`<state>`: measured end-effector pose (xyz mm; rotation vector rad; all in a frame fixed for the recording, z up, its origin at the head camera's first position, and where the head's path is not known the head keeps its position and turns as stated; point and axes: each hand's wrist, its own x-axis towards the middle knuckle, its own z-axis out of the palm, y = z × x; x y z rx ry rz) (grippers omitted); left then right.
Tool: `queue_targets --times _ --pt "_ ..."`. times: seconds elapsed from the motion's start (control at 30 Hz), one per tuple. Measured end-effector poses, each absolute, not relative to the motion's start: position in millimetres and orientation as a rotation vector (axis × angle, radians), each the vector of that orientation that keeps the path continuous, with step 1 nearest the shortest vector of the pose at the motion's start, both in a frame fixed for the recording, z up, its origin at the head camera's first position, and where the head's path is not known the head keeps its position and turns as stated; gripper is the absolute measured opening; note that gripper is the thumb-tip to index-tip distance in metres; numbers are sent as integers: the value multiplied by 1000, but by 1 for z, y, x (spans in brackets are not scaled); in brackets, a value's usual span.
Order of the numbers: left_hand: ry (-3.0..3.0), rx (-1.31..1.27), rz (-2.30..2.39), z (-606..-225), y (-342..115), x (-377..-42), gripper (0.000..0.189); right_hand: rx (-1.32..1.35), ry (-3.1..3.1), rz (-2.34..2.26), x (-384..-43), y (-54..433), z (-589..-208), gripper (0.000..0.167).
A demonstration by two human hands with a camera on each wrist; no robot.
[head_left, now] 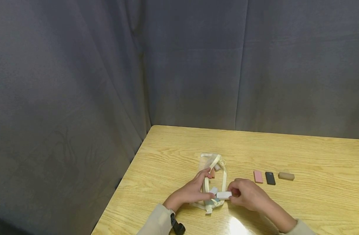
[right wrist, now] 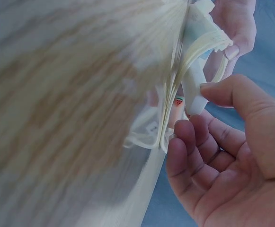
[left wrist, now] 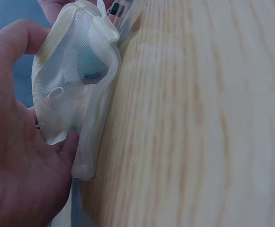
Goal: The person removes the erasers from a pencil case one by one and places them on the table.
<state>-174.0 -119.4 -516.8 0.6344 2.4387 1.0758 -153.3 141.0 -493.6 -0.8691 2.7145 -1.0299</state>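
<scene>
A cream mesh zip pouch point(head_left: 224, 179) lies on the table with its mouth spread apart. My left hand point(head_left: 192, 191) holds it by the near side, fingers and thumb along the opening. In my right hand point(head_left: 248, 195) a small white block point(head_left: 224, 195), eraser-like, is pinched between thumb and fingertips at the pouch mouth. Inside the pouch sit an orange piece point(head_left: 212, 173) with a watermelon print and a whitish piece point(head_left: 213, 190). A blue-green item point(left wrist: 89, 64) shows through the mesh in the left wrist view. How deep the white block reaches is partly hidden.
To the right of the pouch lie a pink block point(head_left: 258, 176), a black block point(head_left: 270, 178) and a brown, bar-shaped piece point(head_left: 286, 176) in a row. The wooden table point(head_left: 173, 143) ends at the left, and grey curtains point(head_left: 194, 65) hang behind it.
</scene>
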Motion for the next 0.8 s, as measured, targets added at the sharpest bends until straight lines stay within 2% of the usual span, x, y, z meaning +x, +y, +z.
queue_targets --times 0.8 --pt "2415 655 1076 -515 -120 -174 62 -849 2740 -1059 -156 171 -489 16"
